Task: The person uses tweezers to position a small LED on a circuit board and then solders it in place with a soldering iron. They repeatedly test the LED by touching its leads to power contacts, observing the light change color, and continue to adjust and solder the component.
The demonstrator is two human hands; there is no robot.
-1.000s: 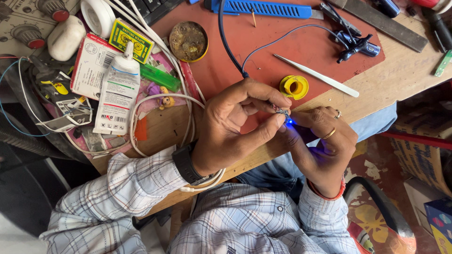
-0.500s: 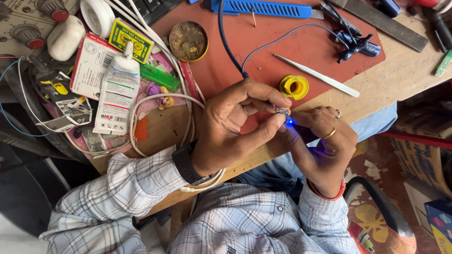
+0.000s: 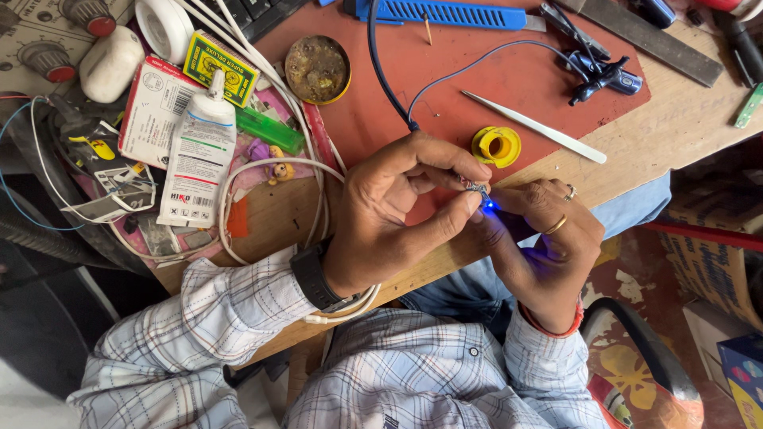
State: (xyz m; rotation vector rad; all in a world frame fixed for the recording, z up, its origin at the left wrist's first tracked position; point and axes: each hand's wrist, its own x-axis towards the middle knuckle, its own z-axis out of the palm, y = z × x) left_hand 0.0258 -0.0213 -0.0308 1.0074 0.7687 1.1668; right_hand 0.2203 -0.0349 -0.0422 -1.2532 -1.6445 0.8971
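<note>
Nothing has shifted: both hands' fingers [image 3: 465, 208] pinch the lit blue component [image 3: 486, 202].

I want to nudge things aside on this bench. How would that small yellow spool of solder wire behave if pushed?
The yellow solder spool lies flat on the red mat, so it would probably slide, not roll. It looks small, so likely light. Tipped onto its round rim, it might roll toward the white tweezers.

Checked shirt sleeves, black wristwatch [image 3: 311, 276] (left), gold rings [image 3: 555, 226], orange bracelet [image 3: 548, 327].
</note>
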